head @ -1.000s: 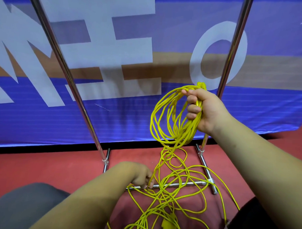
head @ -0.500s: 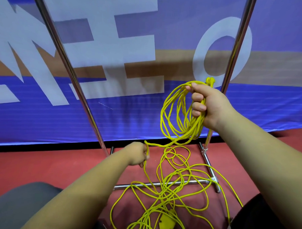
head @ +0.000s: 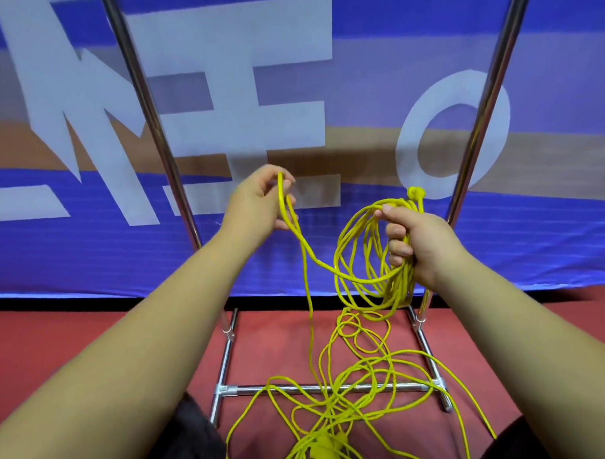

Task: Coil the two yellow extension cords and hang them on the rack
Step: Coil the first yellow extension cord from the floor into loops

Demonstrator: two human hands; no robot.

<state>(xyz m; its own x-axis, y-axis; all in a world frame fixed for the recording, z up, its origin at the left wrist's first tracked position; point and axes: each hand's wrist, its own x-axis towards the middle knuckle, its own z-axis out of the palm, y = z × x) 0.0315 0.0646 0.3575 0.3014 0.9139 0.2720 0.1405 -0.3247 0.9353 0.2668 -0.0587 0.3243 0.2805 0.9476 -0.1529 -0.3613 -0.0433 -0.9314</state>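
Step in hand: winding a yellow cord into loops; hanging not yet begun. Right hand (head: 420, 247): clenched round the gathered loops of the coil (head: 365, 262), held up just in front of the right upright of the rack (head: 483, 115). Left hand (head: 257, 200): pinching the next length of cord between thumb and fingertips, raised level with the coil and apart from it, with a slack span between. Remainder: loose cord (head: 354, 378) tangled on the floor (head: 67, 341), draped across the rack's base bar, with a yellow socket block (head: 324, 451) at the near edge. One cord or both in the tangle: cannot tell. Next, by judgement: carry the pinched length across to the right hand, lay it as a loop matching the others, then reach down for more; draw gently to avoid snagging on the base bar.
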